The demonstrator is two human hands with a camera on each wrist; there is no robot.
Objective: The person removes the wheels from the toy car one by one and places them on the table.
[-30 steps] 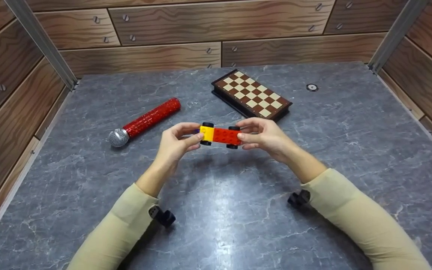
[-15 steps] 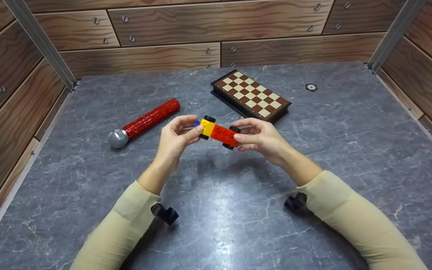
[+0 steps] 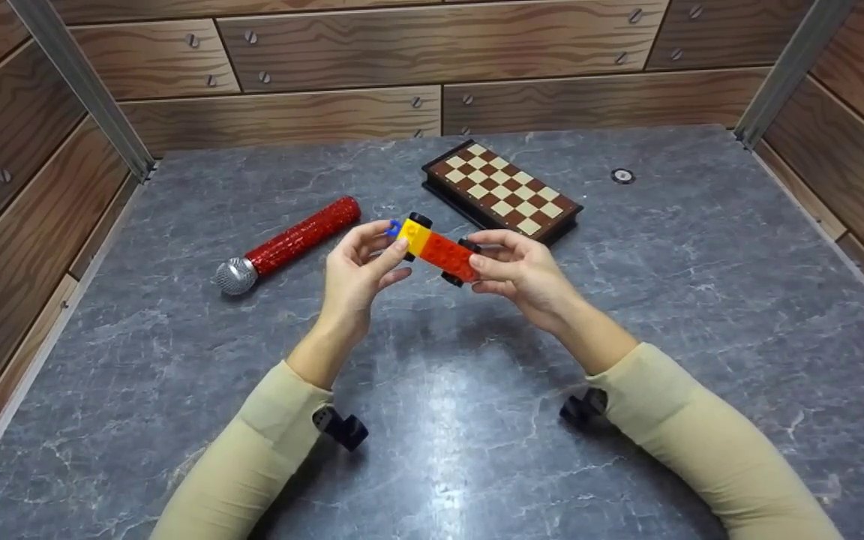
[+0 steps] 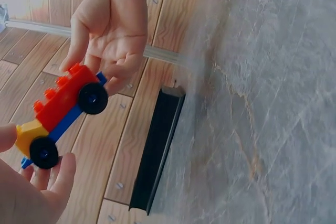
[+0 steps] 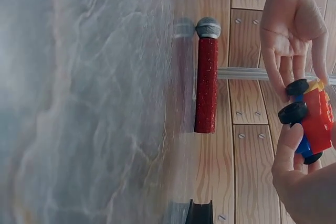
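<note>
In the head view, see a toy car [image 3: 447, 253] held up over the tabletop [image 3: 439, 450], close to the middle. Pinched at both ends: by the left hand [image 3: 357, 274] on the yellow end at 10 o'clock, by the right hand [image 3: 533, 274] on the red end at 4 o'clock. Seems light and hard, most likely plastic, so should not squash or bend. Best held by the two ends, thumbs on top. Spot a red microphone [image 3: 301, 234] at 9 o'clock from the toy car, a checkered box [image 3: 503, 184] between 1 and 2 o'clock.

In the left wrist view, find the toy car at 9 o'clock, tilted, red end toward 1 o'clock, yellow end toward 7 o'clock. Has round bumps along the red top, a blue bar below and fat black wheels [image 4: 93, 98] with blue middles. Could be a bit slick on the smooth sides. Better to keep fingers off the wheels, in case of spinning. Not likely to crack, but might pop apart at the joins.

In the right wrist view, look at 3 o'clock: red body, yellow bit toward 12 o'clock, blue base facing 9 o'clock.
</note>
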